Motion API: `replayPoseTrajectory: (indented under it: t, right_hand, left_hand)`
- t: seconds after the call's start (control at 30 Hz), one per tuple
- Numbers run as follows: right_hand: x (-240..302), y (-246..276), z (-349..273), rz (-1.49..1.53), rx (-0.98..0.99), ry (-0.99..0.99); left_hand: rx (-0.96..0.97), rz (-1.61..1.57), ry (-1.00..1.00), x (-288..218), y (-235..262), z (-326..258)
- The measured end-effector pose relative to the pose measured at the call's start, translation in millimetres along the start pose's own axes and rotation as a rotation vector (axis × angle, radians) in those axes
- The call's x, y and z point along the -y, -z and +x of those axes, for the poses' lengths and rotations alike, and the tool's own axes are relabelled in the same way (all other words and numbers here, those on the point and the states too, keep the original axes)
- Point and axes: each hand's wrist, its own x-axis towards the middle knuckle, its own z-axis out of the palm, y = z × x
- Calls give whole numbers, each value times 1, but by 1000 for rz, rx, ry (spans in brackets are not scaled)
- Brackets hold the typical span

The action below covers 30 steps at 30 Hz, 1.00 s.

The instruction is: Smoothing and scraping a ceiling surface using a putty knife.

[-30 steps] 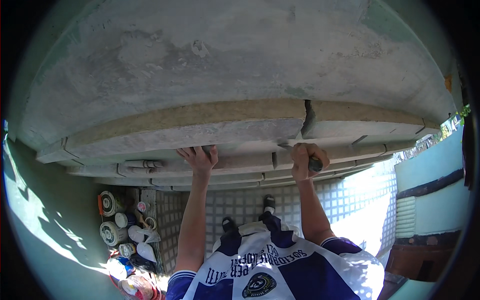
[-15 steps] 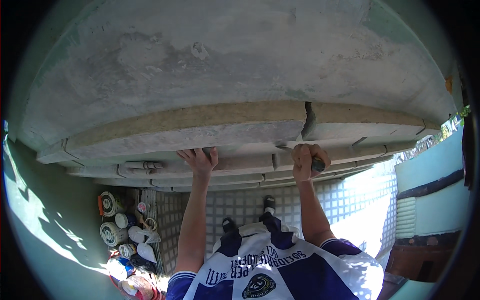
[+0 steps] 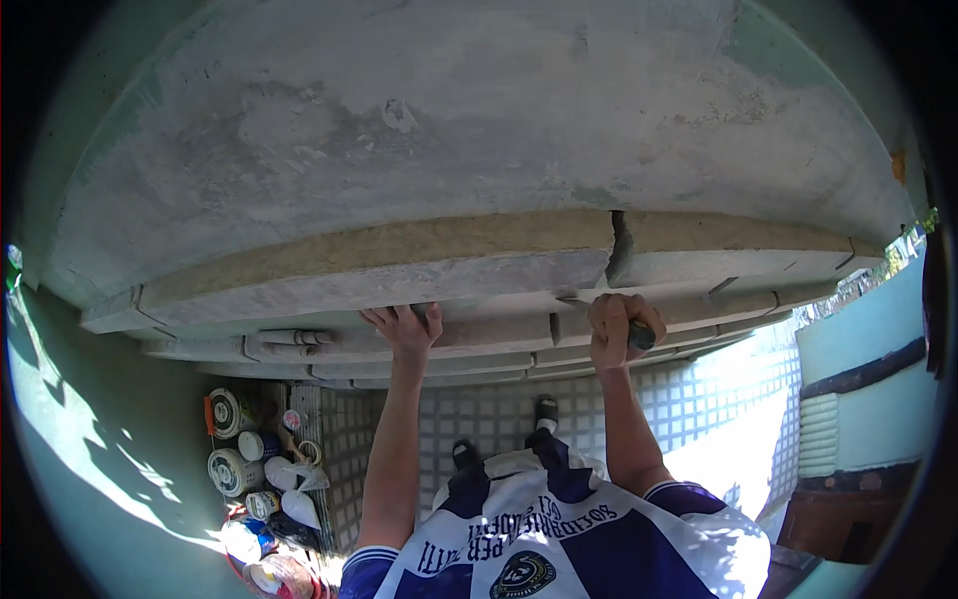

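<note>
My right hand [image 3: 617, 324] is closed around the dark, rounded handle [image 3: 642, 336] of a hand tool. Its short, narrow metal blade [image 3: 572, 299] points left, close under the pale ledge [image 3: 479, 275]; whether the tip touches the surface I cannot tell. A dark, jagged gap [image 3: 620, 250] splits the ledge just above that hand. My left hand [image 3: 407, 329] lies with fingers spread on the lower band beneath the ledge, its fingertips partly in shadow. A small grey patch shows between thumb and fingers, too unclear to name.
A rough, patchy grey surface [image 3: 449, 120] spreads above the ledge. Rolled or tube-like pieces [image 3: 291, 337] lie on a lower band at left. Several tubs [image 3: 233, 471] and bags stand by the left wall. Below me is a tiled floor [image 3: 479, 411]; bright sunlight falls at right.
The whole view has shifted slightly. My right hand has turned a little, with the tool handle tilting right and down; my left hand stays at the same spot on the band.
</note>
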Motion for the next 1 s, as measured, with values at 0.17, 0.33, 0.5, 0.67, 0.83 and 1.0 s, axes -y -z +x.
replayPoseTrajectory:
  t: [0.17,0.33,0.5,0.67,0.83,1.0]
  right_hand:
    - [27,-6,10,155,-81,0]
    - [21,-8,22,116,71,140]
    - [-4,7,2,-91,-22,70]
    - [19,-8,15,177,-37,18]
    - [0,1,0,-42,-30,-76]
    - [0,-1,-1,-54,-25,4]
  left_hand:
    - [14,9,-2,1,5,-4]
    - [2,8,33,1,-1,1]
    - [28,-14,-1,3,-1,0]
    - [-12,7,-5,5,1,-1]
    - [-9,-3,5,3,-1,1]
    - [-11,9,-3,4,0,-1]
